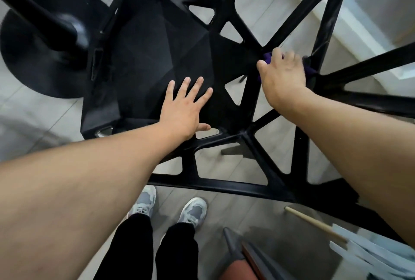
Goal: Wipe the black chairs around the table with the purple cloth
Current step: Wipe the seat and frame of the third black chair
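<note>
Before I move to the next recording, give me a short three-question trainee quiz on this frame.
1. True or false: the left hand lies flat, fingers spread, on the seat of the black chair.
2. Where is the purple cloth? A) held in the left hand; B) under the right hand, against the chair's frame; C) spread over the seat.
3. Fill in: in this view the round table base stands to the ___ of the seat.

Key: 1 true; 2 B; 3 left.
</note>
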